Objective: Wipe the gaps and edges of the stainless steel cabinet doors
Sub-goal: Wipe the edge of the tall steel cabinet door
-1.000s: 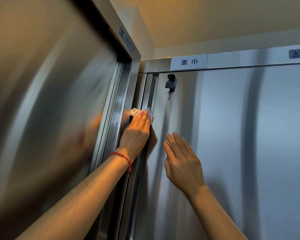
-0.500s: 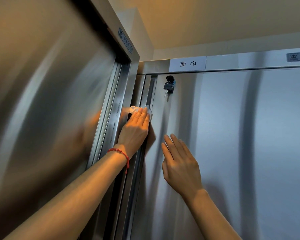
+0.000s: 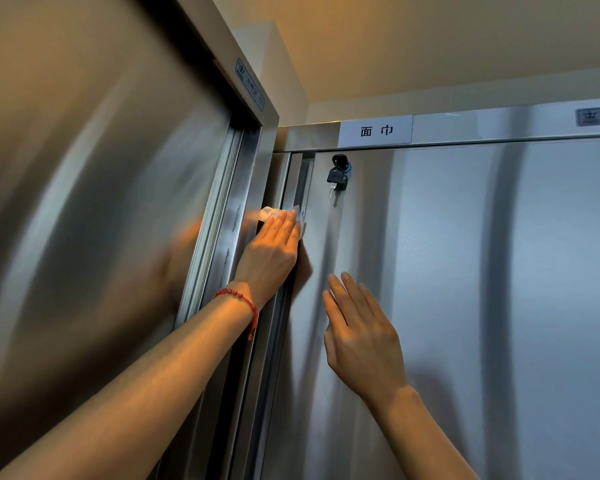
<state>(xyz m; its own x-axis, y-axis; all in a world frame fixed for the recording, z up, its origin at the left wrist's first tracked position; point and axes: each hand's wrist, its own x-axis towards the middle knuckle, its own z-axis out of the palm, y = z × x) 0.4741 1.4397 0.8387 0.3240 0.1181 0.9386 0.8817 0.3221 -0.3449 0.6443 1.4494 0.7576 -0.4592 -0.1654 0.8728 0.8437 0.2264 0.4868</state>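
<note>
The left cabinet door (image 3: 94, 209) is standing beside the vertical gap (image 3: 293, 188). The left hand (image 3: 271, 254) is pressing a white wipe (image 3: 270, 213) flat-fingered against that gap. The right hand (image 3: 361, 337), fingers straight, is lying on the right cabinet door (image 3: 465, 271) below the keys (image 3: 338, 176).
</note>
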